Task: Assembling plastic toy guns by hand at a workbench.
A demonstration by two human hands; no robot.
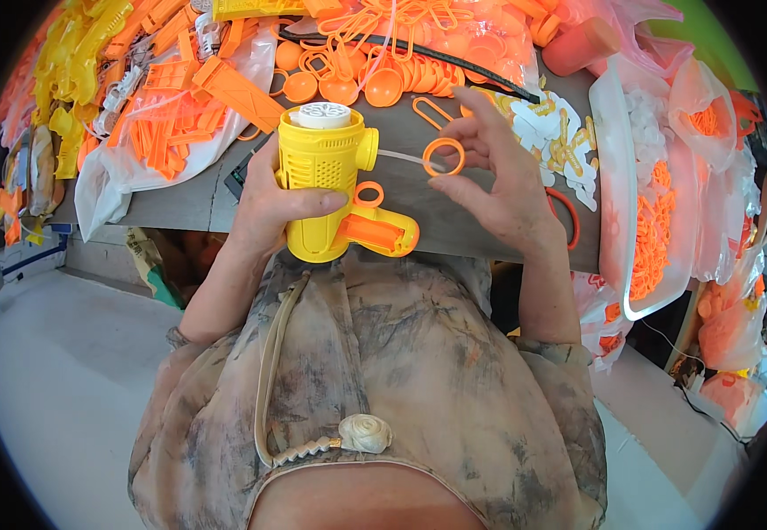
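My left hand [264,201] is wrapped round a yellow plastic toy housing [314,194], its thumb across the front. The housing is an upright drum with a pierced grille. A white round insert [323,114] sits in its top, and a short round spout [367,148] juts from its right side. Low on the right sticks out a yellow handle with an orange inside [376,233]; an orange loop [369,195] shows just above it. From the spout a thin pale strand [398,156] runs to my right hand [502,181], which pinches an orange ring [443,141] between thumb and fingers.
Orange scoop-shaped parts [383,87] pile up at the table's back. Orange pieces lie on a clear bag [105,185] at left, near yellow shells [70,66]. White and yellow small parts [569,132] and a white tub [628,291] of orange pieces are at right.
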